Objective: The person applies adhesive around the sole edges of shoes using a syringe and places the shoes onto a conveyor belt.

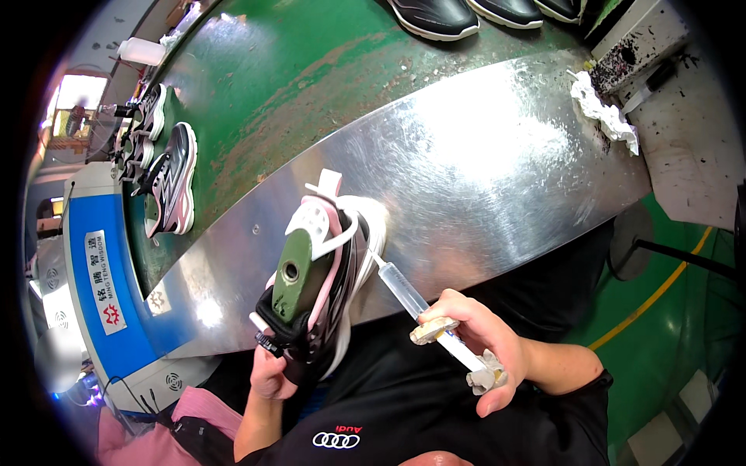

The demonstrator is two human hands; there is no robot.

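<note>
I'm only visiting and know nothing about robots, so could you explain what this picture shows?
There is no robot here: these are a person's own bare hands, seen by a camera worn on the head and looking down. Its wide fisheye lens bends straight edges. The left hand holds a shoe with a green form inside, over a shiny metal surface. The right hand grips a clear syringe, its thin tip by the shoe's side, near the white sole; whether they touch, I can't tell. Beyond the metal, a green surface carries grey-and-pink sneakers at left and black shoes at the top.
</note>
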